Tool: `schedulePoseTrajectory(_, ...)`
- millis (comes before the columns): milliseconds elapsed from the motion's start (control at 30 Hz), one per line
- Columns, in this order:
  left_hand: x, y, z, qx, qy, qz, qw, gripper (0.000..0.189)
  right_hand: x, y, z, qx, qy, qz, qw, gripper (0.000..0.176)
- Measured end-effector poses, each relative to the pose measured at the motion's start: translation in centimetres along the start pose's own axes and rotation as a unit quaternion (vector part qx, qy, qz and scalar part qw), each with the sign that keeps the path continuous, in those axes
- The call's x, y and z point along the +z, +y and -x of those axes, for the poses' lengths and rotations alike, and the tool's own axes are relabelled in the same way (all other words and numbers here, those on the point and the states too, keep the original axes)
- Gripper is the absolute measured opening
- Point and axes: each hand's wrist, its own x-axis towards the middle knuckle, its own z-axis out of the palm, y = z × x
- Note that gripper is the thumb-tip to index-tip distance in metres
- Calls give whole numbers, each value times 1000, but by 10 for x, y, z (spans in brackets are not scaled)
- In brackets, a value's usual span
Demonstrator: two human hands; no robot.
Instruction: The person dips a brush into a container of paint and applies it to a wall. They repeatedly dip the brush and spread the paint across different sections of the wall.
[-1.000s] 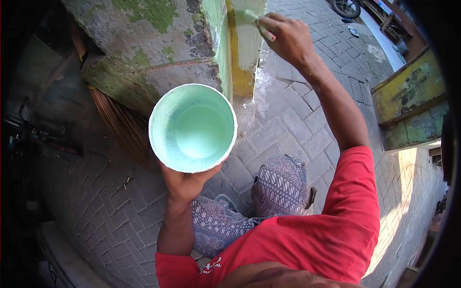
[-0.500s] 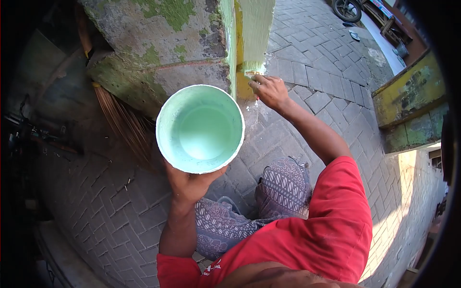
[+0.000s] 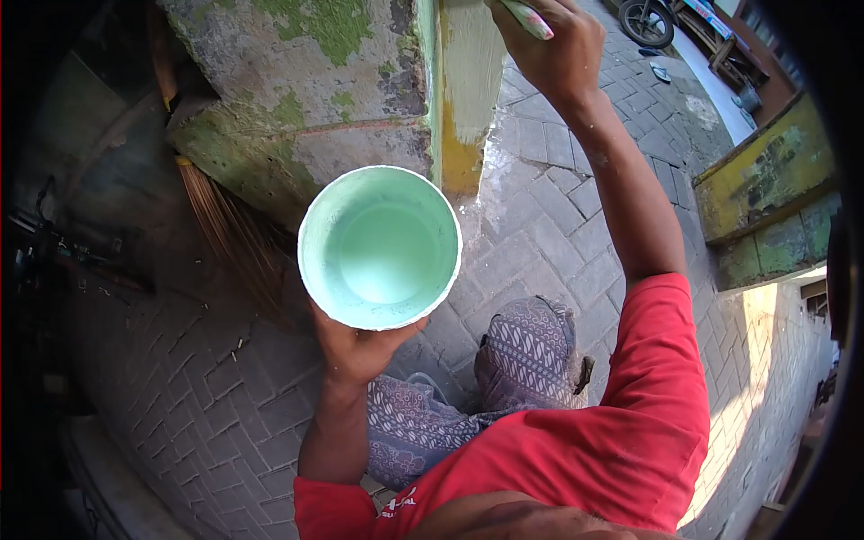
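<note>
My left hand (image 3: 358, 346) grips the underside of a white paint pot (image 3: 379, 247) holding pale green paint, level in front of me. My right hand (image 3: 549, 45) is raised at the top of the view, closed around a paintbrush handle (image 3: 527, 18); the bristles are out of frame. The hand is beside a concrete post (image 3: 468, 81) whose face carries fresh pale green paint over old yellow. Yellow still shows at the post's foot.
A mossy concrete block (image 3: 297, 108) stands left of the post. A straw broom (image 3: 225, 225) leans in the shadow beside it. Grey paving bricks (image 3: 558, 225) cover the ground. A yellow-green low wall (image 3: 765, 189) stands at right, a wheel (image 3: 648, 18) far back.
My right hand swept from the post's lower painted edge up to the top of the view with the brush. The paint pot stayed nearly still.
</note>
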Motion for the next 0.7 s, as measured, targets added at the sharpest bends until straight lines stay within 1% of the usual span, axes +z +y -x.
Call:
schedulePoseTrajectory(33,0,0,0,-3,-2,1,1000,66,4,-2,0,-2,1,-1,1000,11)
schedulePoseTrajectory(100,-1,-3,1,-7,-3,3,1000,66,17,0,11,-50,136,-62,988,8)
schedulePoseTrajectory(133,-2,-6,2,-10,-7,-1,1000,66,23,18,19,-102,120,-4,988,14)
schedulePoseTrajectory(167,-3,-8,2,-12,-12,-6,1000,66,36,27,37,-70,92,4,993,15)
schedulePoseTrajectory(233,-1,-4,-1,-7,-11,-6,1000,66,51,33,73,-63,39,-7,997,12)
schedulePoseTrajectory(367,1,-5,-1,3,0,3,1000,67,65,33,139,-1,-37,-25,999,16)
schedulePoseTrajectory(433,0,-5,-1,1,1,-6,1000,67,65,32,158,25,-70,-27,997,15)
schedulePoseTrajectory(467,0,-5,0,-1,0,-15,1000,68,62,27,154,25,-68,-27,997,15)
schedulePoseTrajectory(533,0,-3,-2,9,2,-14,1000,68,57,23,140,29,19,-67,997,14)
schedulePoseTrajectory(567,1,-3,-2,16,4,-12,1000,68,53,19,123,29,19,-67,997,14)
schedulePoseTrajectory(633,0,-6,-2,9,-4,-21,1000,68,43,13,75,-54,158,-83,982,17)
schedulePoseTrajectory(700,2,-7,-2,0,-15,-30,999,68,43,16,42,-73,193,-74,976,18)
